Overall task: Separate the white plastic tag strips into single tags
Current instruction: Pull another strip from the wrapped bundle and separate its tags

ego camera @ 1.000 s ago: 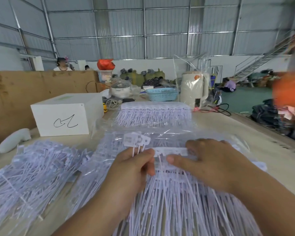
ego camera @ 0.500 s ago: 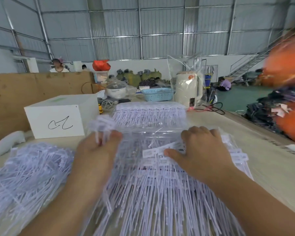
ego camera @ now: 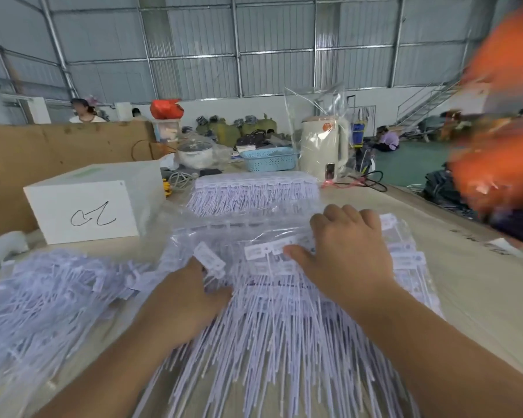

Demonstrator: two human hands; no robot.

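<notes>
Left hand (ego camera: 187, 300) fingers pinch single tag (ego camera: 209, 260); right hand (ego camera: 349, 251) fingers flat, pressing tag strips (ego camera: 269, 327).

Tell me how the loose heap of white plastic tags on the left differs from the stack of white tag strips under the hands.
The loose heap of white plastic tags lies tangled, tails pointing every way; the stack of white tag strips lies ordered, tails running parallel toward the person. The heap lies untouched; the stack has the right hand on its heads and the left hand at its edge, gripping a tag. Both are thin white plastic on the same table.
</notes>
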